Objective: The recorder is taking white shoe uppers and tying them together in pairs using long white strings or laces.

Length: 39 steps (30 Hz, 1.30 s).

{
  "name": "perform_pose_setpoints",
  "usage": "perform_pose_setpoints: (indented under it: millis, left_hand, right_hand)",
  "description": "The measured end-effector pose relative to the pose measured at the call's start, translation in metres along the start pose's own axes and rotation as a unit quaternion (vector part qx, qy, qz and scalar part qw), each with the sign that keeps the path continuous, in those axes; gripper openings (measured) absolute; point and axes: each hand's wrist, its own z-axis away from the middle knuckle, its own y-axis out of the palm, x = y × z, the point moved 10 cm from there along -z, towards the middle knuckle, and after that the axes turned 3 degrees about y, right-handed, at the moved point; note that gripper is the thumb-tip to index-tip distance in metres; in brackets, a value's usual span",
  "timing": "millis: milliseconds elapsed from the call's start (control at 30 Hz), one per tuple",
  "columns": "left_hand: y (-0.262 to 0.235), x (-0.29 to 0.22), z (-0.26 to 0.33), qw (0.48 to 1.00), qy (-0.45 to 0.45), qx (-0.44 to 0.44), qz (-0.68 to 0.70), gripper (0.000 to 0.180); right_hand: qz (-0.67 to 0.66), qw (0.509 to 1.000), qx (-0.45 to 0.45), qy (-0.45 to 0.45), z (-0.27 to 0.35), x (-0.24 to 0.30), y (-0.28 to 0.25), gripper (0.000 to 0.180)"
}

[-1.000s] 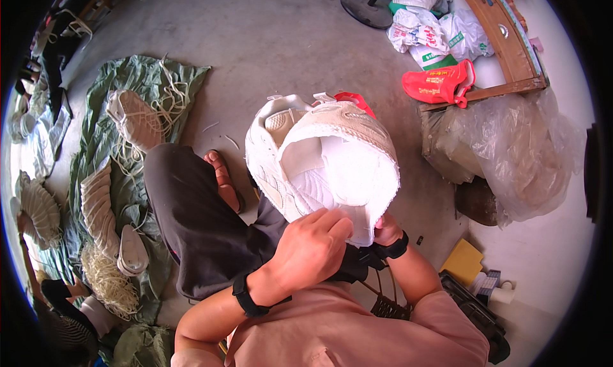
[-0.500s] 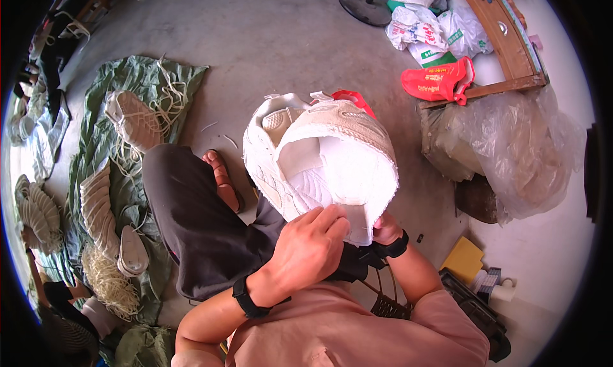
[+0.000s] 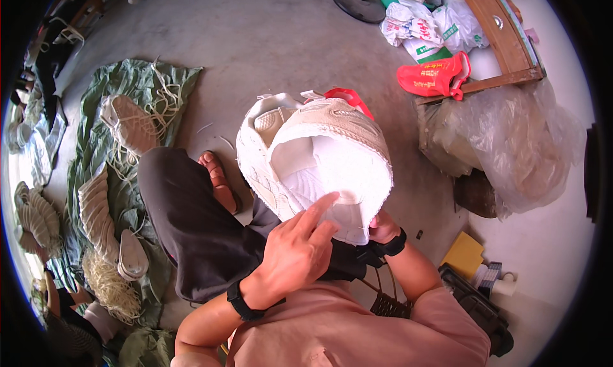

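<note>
My left hand [image 3: 290, 255] presses forefinger on white inner lining of white shoe upper [image 3: 316, 166], not clasping. Right hand [image 3: 382, 228] below rim, grasping upper's edge. Keep upper steady, press flat. Beyond: red bag [image 3: 437, 80], green cloth [image 3: 121, 86].

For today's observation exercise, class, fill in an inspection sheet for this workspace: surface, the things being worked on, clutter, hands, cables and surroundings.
Surface: bare grey concrete floor; the person sits on it.
Job's things: white shoe upper, held up with its pale inside facing the camera.
Clutter: green cloth at left carrying shoe soles and loose laces; red bag; clear plastic sheeting; yellow pad.
Hands: left hand has its index finger pressed on the upper's inner lining; right hand has a grip on the lower edge from behind. Black wristbands on both.
Cables: nothing seen.
Surroundings: wooden frame and white bags at top right.
</note>
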Motion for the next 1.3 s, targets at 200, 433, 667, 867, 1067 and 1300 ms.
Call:
perform_pose_setpoints:
  millis: [200, 433, 667, 867, 1067, 1300]
  left_hand:
    - [0.018, 0.005, 0.003, 0.998, 0.007, 0.062, -0.029, 0.025]
    - [0.011, 0.003, -0.003, 1.0, -0.019, 0.012, -0.015, 0.026]
    - [0.015, 0.001, -0.003, 0.999, -0.011, 0.046, -0.014, 0.029]
    - [0.016, 0.002, -0.009, 0.998, -0.013, 0.048, -0.04, 0.029]
    - [0.016, 0.0, -0.007, 0.999, -0.01, 0.051, -0.008, 0.029]
    - [0.024, -0.004, 0.002, 0.996, 0.018, 0.082, 0.031, 0.028]
  right_hand:
    - [0.0, 1.0, 0.006, 0.011, 0.003, -0.004, -0.007, 0.092]
    - [-0.011, 1.0, -0.011, 0.01, 0.005, -0.003, -0.012, 0.093]
    - [-0.003, 1.0, -0.002, 0.001, 0.003, 0.0, -0.006, 0.094]
    - [0.009, 1.0, -0.014, 0.013, 0.004, -0.01, -0.022, 0.094]
    - [0.008, 1.0, -0.018, 0.005, 0.003, -0.002, -0.012, 0.09]
    - [-0.012, 1.0, -0.024, -0.01, 0.003, 0.001, -0.01, 0.091]
